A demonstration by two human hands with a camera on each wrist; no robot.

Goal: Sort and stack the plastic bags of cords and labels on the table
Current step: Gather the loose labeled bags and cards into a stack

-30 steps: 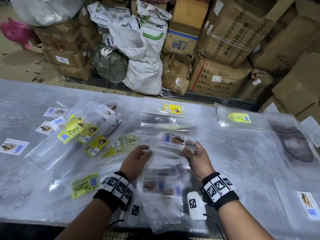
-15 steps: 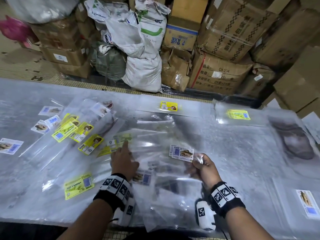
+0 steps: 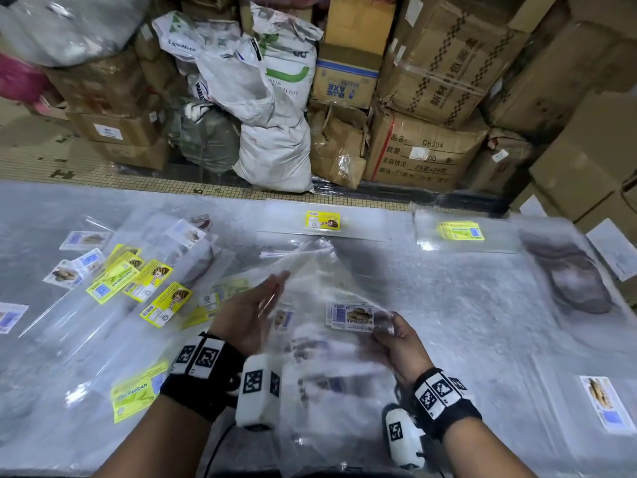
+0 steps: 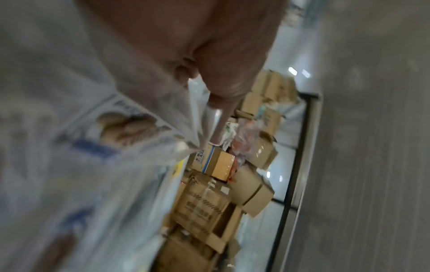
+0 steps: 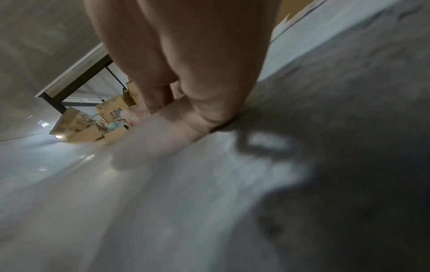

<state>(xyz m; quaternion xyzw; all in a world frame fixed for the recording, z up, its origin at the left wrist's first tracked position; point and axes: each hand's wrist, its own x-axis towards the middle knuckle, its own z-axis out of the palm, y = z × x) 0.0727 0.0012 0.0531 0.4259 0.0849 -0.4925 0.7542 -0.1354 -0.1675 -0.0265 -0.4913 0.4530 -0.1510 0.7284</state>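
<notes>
two hands work over a grey table covered with clear plastic. the right hand pinches a clear bag by its edge beside a small stack of white labels, fingers curled onto the film. the left hand lies under the bag's other side with its fingers stretched out nearly straight and close together, supporting the film; the left wrist view is blurred but shows a thumb and finger meeting on the plastic. the bag is lifted off the table between both hands, near the front edge

counted: about five yellow labels fan out in a cluster at left, one more yellow label lies near the front edge, one yellow label sits at the far edge in the middle, and a yellow stack rests far right. four white labels lie far left, one white label at the right front

bare table lies right of the hands; a dark lump sits near the right edge. beyond the far edge stand cardboard boxes and white sacks
</notes>
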